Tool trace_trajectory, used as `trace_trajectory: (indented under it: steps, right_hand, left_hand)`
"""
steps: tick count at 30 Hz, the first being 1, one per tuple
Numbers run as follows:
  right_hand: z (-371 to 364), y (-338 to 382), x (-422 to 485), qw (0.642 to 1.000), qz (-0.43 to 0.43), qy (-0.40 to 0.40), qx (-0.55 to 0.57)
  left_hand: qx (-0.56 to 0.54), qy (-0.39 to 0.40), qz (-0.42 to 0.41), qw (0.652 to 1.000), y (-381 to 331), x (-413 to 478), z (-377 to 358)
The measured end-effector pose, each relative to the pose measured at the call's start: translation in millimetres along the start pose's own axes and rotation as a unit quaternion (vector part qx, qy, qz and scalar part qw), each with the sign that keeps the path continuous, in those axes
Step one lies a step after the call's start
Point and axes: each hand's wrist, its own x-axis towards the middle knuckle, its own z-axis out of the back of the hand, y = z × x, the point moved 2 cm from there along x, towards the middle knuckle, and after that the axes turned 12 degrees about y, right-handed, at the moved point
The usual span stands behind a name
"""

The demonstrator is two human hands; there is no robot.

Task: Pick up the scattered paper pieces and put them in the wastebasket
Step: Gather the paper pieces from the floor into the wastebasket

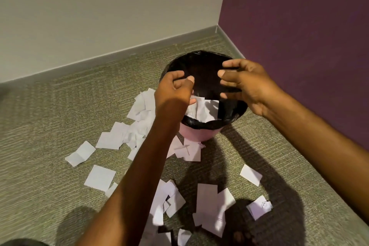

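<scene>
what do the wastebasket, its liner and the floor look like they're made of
The wastebasket looks like smooth pink plastic, judging by its even, faintly glossy wall. Its liner seems thin black plastic film: shiny and wrinkled over the rim. The floor looks like matte low-pile carpet, olive with a ribbed woven texture.

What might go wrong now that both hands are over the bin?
The white paper pieces inside sit against the near rim of the black plastic liner, so more might spill over. The left hand hangs by that rim and might tip the round pink wastebasket. White paper squares on the greenish carpet under the arms might get missed.
</scene>
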Motion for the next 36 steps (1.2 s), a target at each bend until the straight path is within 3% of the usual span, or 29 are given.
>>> trace_trajectory:
  steps: [7, 12, 18, 21, 24, 27, 28, 30, 32, 33, 36]
  right_hand:
    - [28, -24, -28, 0.998, 0.038, -0.004, 0.04]
    - [55, -57, -61, 0.992, 0.053, -0.033, 0.107]
    - [79, -144, -91, 0.993, -0.035, -0.081, 0.083]
    - [82, -195, -103, 0.993, -0.08, -0.077, 0.033]
    - [86, -244, -116, 0.993, -0.088, -0.039, -0.062]
    - [97, -287, -132, 0.974, -0.092, 0.009, -0.205]
    - [103, -302, -135, 0.952, -0.084, 0.04, -0.29]
    - [112, -328, -143, 0.858, -0.041, 0.105, -0.501]
    - [121, -351, -152, 0.774, -0.014, 0.167, -0.61]
    - [123, -356, -157, 0.756, -0.004, 0.182, -0.628]
    - [127, -363, -166, 0.746, 0.016, 0.185, -0.64]
  left_hand:
    - [-0.027, 0.02, -0.007, 0.999, 6, -47, -2]
    - [-0.038, 0.117, -0.01, 0.992, 27, -82, -12]
    - [0.016, 0.221, 0.031, 0.975, 76, -96, -39]
    - [0.131, 0.245, 0.072, 0.958, 125, -93, -46]
    - [0.325, 0.298, 0.099, 0.892, 178, -91, -42]
    - [0.507, 0.369, 0.067, 0.776, 223, -95, -32]
    - [0.54, 0.385, 0.06, 0.746, 236, -98, -28]
    - [0.579, 0.419, 0.061, 0.697, 252, -107, -21]
    - [0.612, 0.43, 0.062, 0.661, 260, -114, -16]
    - [0.624, 0.427, 0.052, 0.652, 261, -117, -15]
    - [0.644, 0.416, 0.026, 0.641, 264, -123, -14]
